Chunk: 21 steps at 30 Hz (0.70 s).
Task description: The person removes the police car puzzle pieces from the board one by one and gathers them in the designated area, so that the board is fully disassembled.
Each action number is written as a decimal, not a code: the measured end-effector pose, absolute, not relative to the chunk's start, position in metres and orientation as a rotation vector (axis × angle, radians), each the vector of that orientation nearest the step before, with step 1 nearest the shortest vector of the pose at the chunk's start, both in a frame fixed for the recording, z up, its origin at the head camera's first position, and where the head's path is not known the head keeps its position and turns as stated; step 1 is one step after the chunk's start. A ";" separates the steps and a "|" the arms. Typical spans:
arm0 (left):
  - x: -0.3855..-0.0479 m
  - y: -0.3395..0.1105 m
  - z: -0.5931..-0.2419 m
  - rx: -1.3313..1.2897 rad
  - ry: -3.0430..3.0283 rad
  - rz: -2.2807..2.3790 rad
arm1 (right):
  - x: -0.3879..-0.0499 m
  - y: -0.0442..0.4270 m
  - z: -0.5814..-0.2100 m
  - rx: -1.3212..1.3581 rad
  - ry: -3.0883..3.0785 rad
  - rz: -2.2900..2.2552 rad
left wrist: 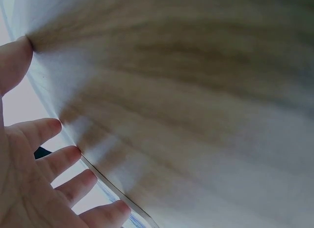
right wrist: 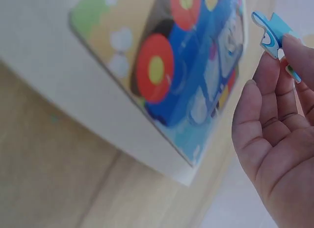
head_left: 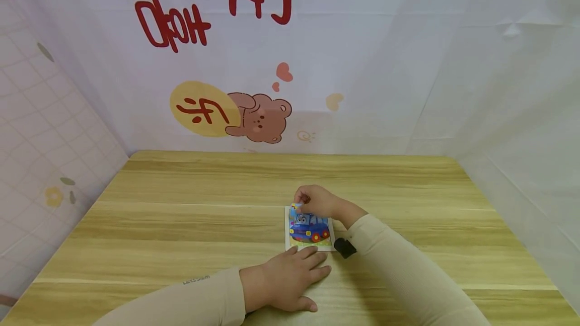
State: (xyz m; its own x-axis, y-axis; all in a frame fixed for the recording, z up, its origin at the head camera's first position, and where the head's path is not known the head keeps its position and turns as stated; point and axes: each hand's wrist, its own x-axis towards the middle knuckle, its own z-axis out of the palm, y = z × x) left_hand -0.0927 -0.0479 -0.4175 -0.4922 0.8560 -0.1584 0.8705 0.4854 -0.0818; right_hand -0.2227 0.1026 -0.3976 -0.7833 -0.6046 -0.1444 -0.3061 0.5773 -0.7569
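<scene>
A white-framed puzzle board (head_left: pixel 310 246) with a blue car picture lies on the table; its red and yellow wheels (right wrist: pixel 156 71) show in the right wrist view. The right hand (head_left: pixel 318 202) is over the board's far edge, and in the right wrist view that hand (right wrist: pixel 282 125) pinches a light blue puzzle piece (right wrist: pixel 269 35) between thumb and fingers. At the board's near edge, the left hand (head_left: pixel 290 276) rests with spread fingers, palm down; its fingertips meet the edge in the left wrist view, where the hand (left wrist: pixel 44 174) is seen from below.
The board lies on a wooden table (head_left: pixel 181 215). A black object (head_left: pixel 345 248) is beside the board, near the right sleeve. Behind the table hangs a white printed cloth (head_left: pixel 371 64), and more cloth stands at both sides.
</scene>
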 end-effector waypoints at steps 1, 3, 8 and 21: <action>-0.093 -0.048 -0.418 1.530 2.622 -0.225 | -0.223 0.105 -0.397 -0.731 2.430 -1.064; -0.093 -0.048 -0.418 1.532 2.620 -0.219 | -0.225 0.111 -0.396 -0.712 2.438 -1.095; -0.092 -0.047 -0.418 1.517 2.619 -0.222 | -0.227 0.129 -0.393 -0.634 2.425 -1.204; -0.091 -0.046 -0.419 1.496 2.645 -0.264 | -0.232 0.183 -0.398 -0.489 2.433 -1.203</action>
